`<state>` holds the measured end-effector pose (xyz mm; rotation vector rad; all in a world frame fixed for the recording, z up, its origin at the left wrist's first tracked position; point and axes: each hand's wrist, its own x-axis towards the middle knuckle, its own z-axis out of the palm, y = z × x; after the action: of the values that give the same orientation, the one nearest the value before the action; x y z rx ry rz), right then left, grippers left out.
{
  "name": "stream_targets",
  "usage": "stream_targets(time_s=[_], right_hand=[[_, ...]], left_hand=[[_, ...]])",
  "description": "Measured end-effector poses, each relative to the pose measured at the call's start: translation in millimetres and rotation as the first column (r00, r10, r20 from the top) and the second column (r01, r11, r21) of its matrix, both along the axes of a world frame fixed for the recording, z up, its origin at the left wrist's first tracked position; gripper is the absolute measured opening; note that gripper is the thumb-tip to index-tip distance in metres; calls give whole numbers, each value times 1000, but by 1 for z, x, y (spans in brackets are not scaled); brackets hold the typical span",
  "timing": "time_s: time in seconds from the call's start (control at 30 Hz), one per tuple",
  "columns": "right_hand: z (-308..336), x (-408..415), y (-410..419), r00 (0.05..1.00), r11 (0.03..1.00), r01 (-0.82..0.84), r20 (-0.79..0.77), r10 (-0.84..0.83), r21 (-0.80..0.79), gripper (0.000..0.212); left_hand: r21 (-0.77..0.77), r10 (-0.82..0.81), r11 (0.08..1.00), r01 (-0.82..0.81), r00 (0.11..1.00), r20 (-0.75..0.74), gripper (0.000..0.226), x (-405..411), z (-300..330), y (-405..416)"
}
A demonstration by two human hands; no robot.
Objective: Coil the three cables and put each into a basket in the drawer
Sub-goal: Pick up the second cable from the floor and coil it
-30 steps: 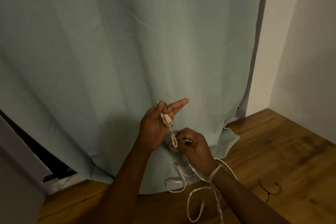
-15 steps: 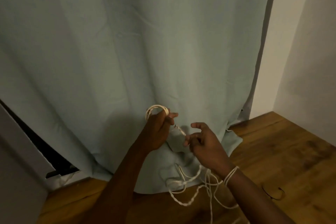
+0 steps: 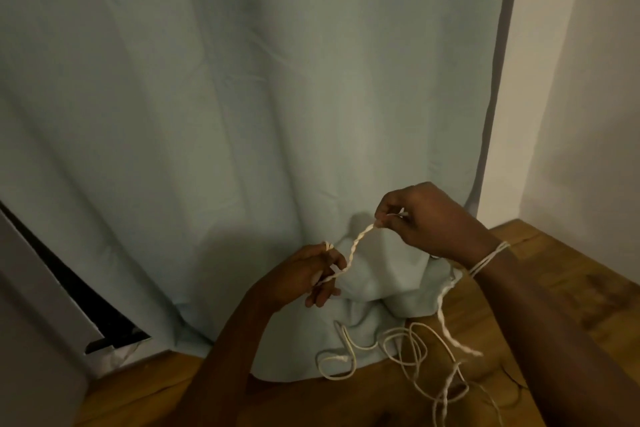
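A thin white cable [image 3: 356, 246], partly twisted on itself, stretches between my two hands in front of a pale blue curtain. My left hand [image 3: 304, 279] is lower, its fingers closed on one end of the stretch. My right hand [image 3: 427, 218] is higher and to the right, pinching the cable between thumb and fingers. A few turns of the cable wrap my right wrist [image 3: 488, 258]. The rest of it hangs down and lies in loose loops [image 3: 405, 348] on the wooden floor. No drawer or basket is in view.
The pale blue curtain [image 3: 259, 97] hangs to the floor and bunches at its hem behind my hands. A white panel [image 3: 38, 288] with a dark gap stands at the left. A white wall [image 3: 581, 114] meets the wooden floor [image 3: 571, 288] at the right.
My right hand has risen up and to the right, pulling the twisted cable taut. My left hand has dropped lower. The small loop over my left fingers is gone.
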<state>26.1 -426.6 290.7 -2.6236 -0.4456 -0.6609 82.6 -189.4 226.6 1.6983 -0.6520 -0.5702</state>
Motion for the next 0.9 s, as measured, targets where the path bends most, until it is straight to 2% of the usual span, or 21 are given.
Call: stream_targets(time_s=[0.1, 0.13, 0.2, 0.27, 0.3, 0.43, 0.47, 0.53, 0.6, 0.63, 0.7, 0.77, 0.83, 0.87, 0.9], right_hand=[[1, 6, 0, 998, 993, 58, -9, -59, -99, 11], [1, 9, -1, 997, 988, 65, -30, -70, -140, 12], [-3, 14, -2, 994, 993, -33, -103, 21, -110, 15], [-13, 18, 4, 958, 974, -222, -178, 225, 37, 19], [-19, 19, 9, 932, 953, -285, -204, 301, 101, 22], [-54, 12, 39, 809, 844, -309, -346, 476, 439, 21], [-60, 10, 44, 791, 832, -325, -353, 499, 449, 20], [-70, 8, 48, 794, 851, -393, -339, 505, 348, 27], [-71, 8, 49, 773, 856, -435, -371, 515, 281, 29], [-70, 8, 48, 747, 834, -432, -382, 544, 344, 25], [-71, 4, 54, 692, 710, -317, -358, 626, 629, 27], [-79, -3, 62, 667, 463, -64, -307, 679, 884, 35], [-90, -10, 69, 587, 223, 171, -281, 759, 960, 40], [-95, -13, 73, 544, 160, 236, -267, 796, 959, 40], [-98, -16, 77, 522, 141, 263, -264, 811, 954, 40]], left_hand=[[-21, -165, 986, 164, 979, -118, 34, 2, -3, 7], [-75, -231, 972, 220, 954, -193, 33, 0, -4, 9], [-322, -382, 906, 276, 862, -335, 31, -5, 0, 14], [-564, -557, 766, 309, 757, -342, 31, -7, 10, 18], [-651, -603, 700, 293, 731, -319, 32, -6, 14, 17], [-848, -582, 522, 91, 765, -276, 41, 3, 22, 10], [-882, -598, 466, 75, 761, -251, 43, 4, 24, 10], [-910, -594, 407, 75, 779, -202, 46, 6, 27, 10], [-906, -553, 422, 41, 803, -221, 43, 9, 28, 11], [-903, -533, 429, 30, 815, -227, 40, 9, 28, 12], [-900, -459, 437, -2, 859, -225, 40, 9, 30, 13], [-879, -333, 476, -36, 917, -218, 44, 9, 34, 15], [-851, -248, 524, -39, 949, -196, 44, 7, 39, 16], [-837, -227, 546, -36, 955, -189, 44, 6, 41, 17], [-827, -219, 561, -33, 958, -186, 43, 5, 42, 16]])
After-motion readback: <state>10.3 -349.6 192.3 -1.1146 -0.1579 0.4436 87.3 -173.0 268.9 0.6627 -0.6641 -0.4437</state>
